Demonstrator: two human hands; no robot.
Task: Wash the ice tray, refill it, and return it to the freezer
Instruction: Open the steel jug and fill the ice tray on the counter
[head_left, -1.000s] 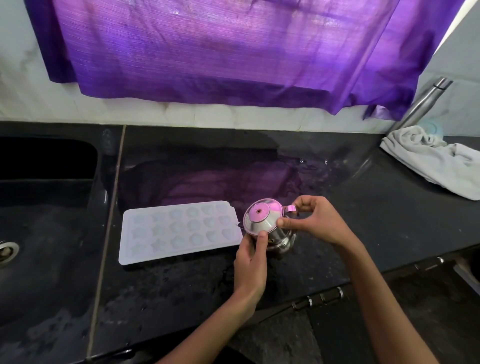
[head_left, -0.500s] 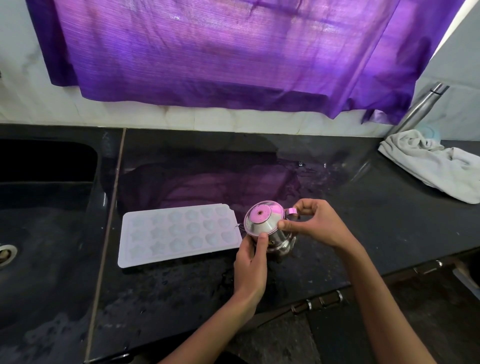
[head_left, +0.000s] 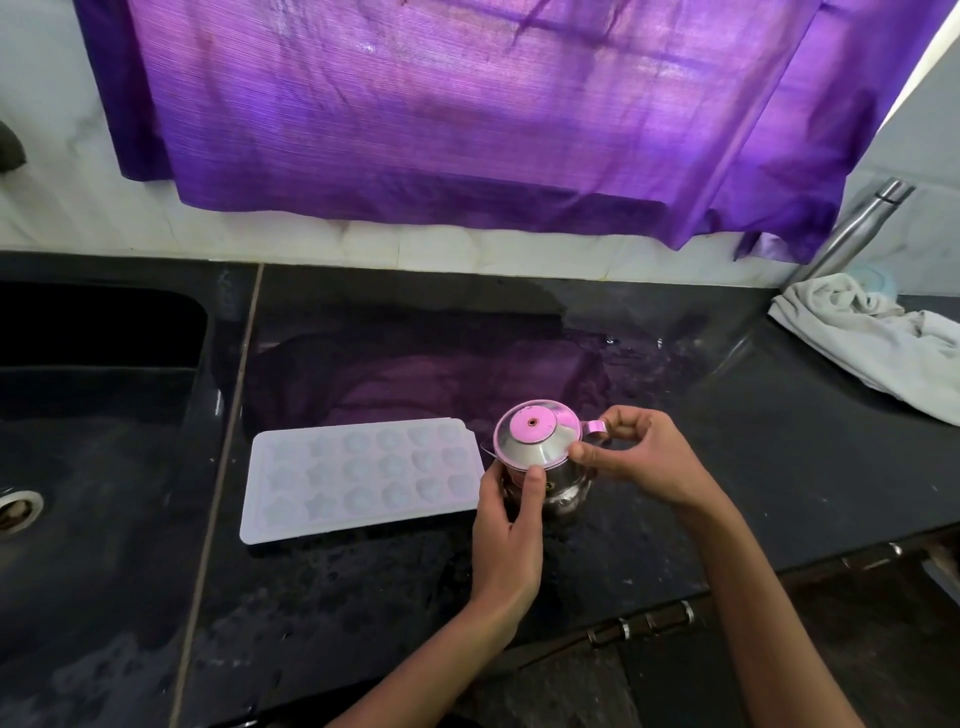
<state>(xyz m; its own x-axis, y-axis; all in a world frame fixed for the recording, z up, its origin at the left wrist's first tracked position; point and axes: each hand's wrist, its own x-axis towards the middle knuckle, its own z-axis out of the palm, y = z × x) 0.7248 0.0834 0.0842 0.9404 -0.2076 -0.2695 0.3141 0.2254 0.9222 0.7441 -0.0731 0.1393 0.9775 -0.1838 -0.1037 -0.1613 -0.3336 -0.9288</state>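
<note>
Hands, both on a small steel pot (head_left: 556, 480) standing on the black tabletop (head_left: 727, 467): left hand (head_left: 506, 525) wrapped round its body, right hand (head_left: 631, 457) pinching the lid (head_left: 535, 439) rim. White ice tray (head_left: 358, 478) flat on the tabletop, just left of the pot, moulded star and shell cavities; contents indiscernible. Small mark on pot unreadable.

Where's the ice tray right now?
In the head view the ice tray lies flat on the black counter, between the sink on its left and the steel pot in both hands on its right.
</note>
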